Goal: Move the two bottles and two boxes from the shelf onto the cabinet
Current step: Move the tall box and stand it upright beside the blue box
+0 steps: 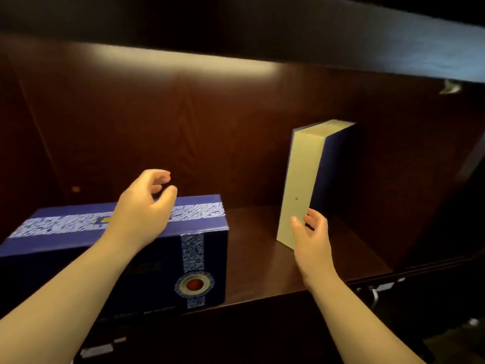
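Reaching into the dark wooden shelf (262,258), both hands hold nothing, fingers spread wide. Left hand (141,206) hovers over the blue patterned box (183,258) at 7 o'clock; right hand (311,240) nears the upright cream-faced box (301,179) at 3 o'clock.

Dark lettering on the blue box (147,269) is too blurred to read

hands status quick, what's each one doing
left hand: open, empty, above the blue box
right hand: open, empty, in front of the upright cream box
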{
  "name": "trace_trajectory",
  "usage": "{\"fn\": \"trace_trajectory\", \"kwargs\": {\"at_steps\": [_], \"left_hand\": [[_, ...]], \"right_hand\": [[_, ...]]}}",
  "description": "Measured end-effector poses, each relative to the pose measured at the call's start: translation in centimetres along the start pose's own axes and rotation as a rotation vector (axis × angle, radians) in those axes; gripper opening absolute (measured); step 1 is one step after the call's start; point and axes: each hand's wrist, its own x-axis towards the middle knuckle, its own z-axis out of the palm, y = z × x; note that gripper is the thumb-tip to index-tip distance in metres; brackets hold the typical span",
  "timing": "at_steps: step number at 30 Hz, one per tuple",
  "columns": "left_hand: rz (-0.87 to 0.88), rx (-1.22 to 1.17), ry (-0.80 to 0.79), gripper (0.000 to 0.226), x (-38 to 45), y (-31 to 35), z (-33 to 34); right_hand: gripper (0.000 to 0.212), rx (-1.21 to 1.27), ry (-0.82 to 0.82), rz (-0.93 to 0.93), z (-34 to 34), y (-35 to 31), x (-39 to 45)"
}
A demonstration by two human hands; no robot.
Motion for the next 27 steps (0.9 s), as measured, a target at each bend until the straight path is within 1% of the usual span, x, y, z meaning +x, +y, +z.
{"fn": "trace_trajectory", "kwargs": {"at_steps": [1, 3, 5, 7, 9, 12, 15, 17, 19, 23, 27], "left_hand": [[-0.005, -0.045, -0.036, 0.023, 0.7, 1.2, 2.0], [-0.018, -0.128, -0.125, 0.027, 2.2, 3.5, 6.4], [-0.056, -0.192, -0.201, 0.036, 3.9, 5.7, 11.1], [-0.108, -0.241, -0.241, 0.044, 5.5, 7.2, 15.4], [-0.182, -0.310, -0.285, 0.052, 7.4, 8.4, 19.6], [-0.336, -0.435, -0.321, 0.059, 10.2, 9.9, 24.3], [-0.447, -0.570, -0.309, 0.059, 12.4, 10.7, 27.1], [-0.490, -0.689, -0.310, 0.055, 13.5, 11.0, 28.3], [-0.496, -0.742, -0.343, 0.053, 14.1, 11.2, 29.1], [-0.457, -0.753, -0.403, 0.046, 14.1, 11.2, 29.6], [-0.432, -0.781, -0.453, 0.050, 14.1, 11.1, 29.6]], "right_hand": [[0.050, 0.006, 0.023, -0.005, -1.0, -0.1, 1.0], [0.055, 0.013, 0.056, -0.018, -2.8, -0.2, 3.5], [0.060, 0.005, 0.049, -0.024, -3.9, -0.3, 6.0], [0.067, -0.002, 0.015, -0.024, -4.1, -0.4, 8.2], [0.074, -0.015, -0.019, -0.024, -4.0, -0.3, 10.5], [0.086, -0.052, -0.062, -0.023, -3.1, -0.4, 13.5], [0.097, -0.119, -0.102, -0.040, -2.0, -0.4, 15.7], [0.101, -0.181, -0.118, -0.041, -1.2, -0.5, 16.7], [0.100, -0.232, -0.116, -0.030, -0.7, -0.3, 17.4], [0.097, -0.226, -0.137, -0.011, -0.1, 0.0, 17.8], [0.095, -0.211, -0.140, -0.015, -0.3, 0.0, 17.6]]}}
